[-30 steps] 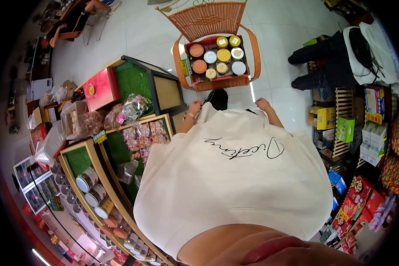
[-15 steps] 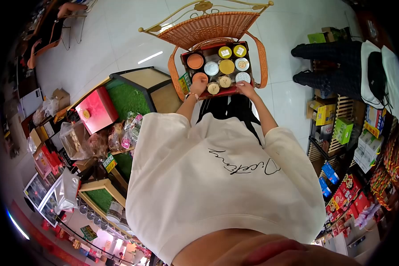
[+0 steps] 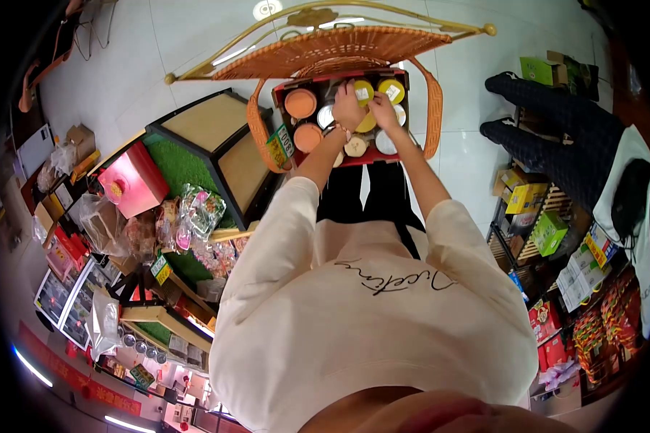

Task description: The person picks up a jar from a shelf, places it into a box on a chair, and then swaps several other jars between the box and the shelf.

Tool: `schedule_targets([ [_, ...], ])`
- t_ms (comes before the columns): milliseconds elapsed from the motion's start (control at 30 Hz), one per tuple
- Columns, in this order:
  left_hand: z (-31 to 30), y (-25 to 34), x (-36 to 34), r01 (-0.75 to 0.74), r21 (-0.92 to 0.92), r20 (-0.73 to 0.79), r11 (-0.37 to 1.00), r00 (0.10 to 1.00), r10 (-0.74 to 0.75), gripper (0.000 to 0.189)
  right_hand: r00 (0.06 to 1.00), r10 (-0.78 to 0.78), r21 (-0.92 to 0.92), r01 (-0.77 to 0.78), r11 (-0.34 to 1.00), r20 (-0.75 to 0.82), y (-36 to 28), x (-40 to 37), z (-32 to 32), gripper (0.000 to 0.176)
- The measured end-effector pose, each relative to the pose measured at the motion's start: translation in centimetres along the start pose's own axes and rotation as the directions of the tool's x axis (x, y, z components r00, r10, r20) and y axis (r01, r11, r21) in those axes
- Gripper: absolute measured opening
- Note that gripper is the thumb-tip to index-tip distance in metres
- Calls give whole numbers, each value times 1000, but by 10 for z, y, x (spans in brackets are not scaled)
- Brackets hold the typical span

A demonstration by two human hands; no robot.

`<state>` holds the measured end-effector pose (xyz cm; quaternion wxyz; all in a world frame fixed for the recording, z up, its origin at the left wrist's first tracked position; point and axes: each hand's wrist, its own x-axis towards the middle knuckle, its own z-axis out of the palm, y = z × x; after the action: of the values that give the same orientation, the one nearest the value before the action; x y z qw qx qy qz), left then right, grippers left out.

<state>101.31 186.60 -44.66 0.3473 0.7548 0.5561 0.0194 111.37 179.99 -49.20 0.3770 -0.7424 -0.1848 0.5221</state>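
A shallow red-edged box (image 3: 280,96) full of lidded jars rests on a wicker chair. My left hand (image 3: 349,110) reaches over its middle, fingers closed at the left side of a yellow-lidded jar (image 3: 363,90) with a white label. From the other side, my right hand (image 3: 384,112) has its fingertips closed at that lid's lower right edge. Another yellow-lidded jar (image 3: 392,90) stands to the right. Orange-lidded jars (image 3: 300,104) fill the box's left side, and a pale cream-lidded jar (image 3: 355,146) stands at the near side. My hands partly cover silver and yellow lids.
The wicker chair (image 3: 433,108) has armrests on both sides of the box. Left stands a black-framed display with green turf (image 3: 184,155) and a pink box (image 3: 133,177). A person in dark trousers (image 3: 556,112) is at the right, near shelves of packaged goods.
Both hands have moved from the box's near edge to the yellow-lidded jars farther back. The view has shifted closer, so the chair and box look larger.
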Motion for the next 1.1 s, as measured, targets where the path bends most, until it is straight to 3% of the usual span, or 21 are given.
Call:
schedule_targets([
  [67, 4, 3, 9, 17, 139, 57, 990, 998, -25, 78, 997, -48, 64, 52, 997, -58, -9, -11, 9, 46],
  [133, 14, -5, 18, -70, 202, -30, 977, 997, 78, 76, 991, -74, 36, 78, 996, -110, -10, -18, 14, 49],
  [267, -6, 2, 9, -36, 70, 35, 997, 999, 33, 75, 999, -35, -21, 35, 999, -33, 4, -19, 3, 53],
  [300, -13, 3, 4, -46, 41, 22, 998, 999, 45, 75, 999, 36, -11, -35, 999, 38, -2, -22, -4, 60],
  [400, -46, 12, -15, -26, -52, -6, 998, 1000, 26, 76, 988, -121, -219, 139, 966, 96, -33, -40, -20, 68],
  [433, -62, 21, -23, -4, -76, -12, 997, 1000, 3, 76, 969, -174, -200, 208, 957, 175, -42, -44, -26, 79],
  [500, -104, 48, -44, 51, -119, -9, 992, 999, -52, 78, 904, -330, -252, 398, 882, 274, -67, -59, -34, 84],
  [600, -160, 69, -77, 14, -75, -2, 997, 1000, -14, 80, 790, -480, -228, 583, 780, 381, -112, -86, -43, 90],
  [733, -226, 102, -123, -139, -24, -154, 990, 979, 133, 75, 594, -584, -88, 739, 668, 554, -173, -126, -51, 89],
  [800, -257, 122, -150, -103, -13, -182, 995, 978, 99, 75, 624, -445, 30, 559, 828, 643, -190, -151, -48, 85],
  [900, -306, 146, -183, -21, -23, -224, 1000, 975, 15, 72, 499, -480, 179, 535, 826, 722, -243, -194, -41, 83],
  [1000, -330, 152, -222, -51, -93, -403, 994, 915, 10, 70, 413, -374, 237, 345, 908, 830, -280, -239, -31, 84],
  [1100, -328, 133, -260, -148, -449, -482, 881, 870, -100, 65, 280, -373, 244, 403, 882, 885, -289, -270, -14, 84],
])
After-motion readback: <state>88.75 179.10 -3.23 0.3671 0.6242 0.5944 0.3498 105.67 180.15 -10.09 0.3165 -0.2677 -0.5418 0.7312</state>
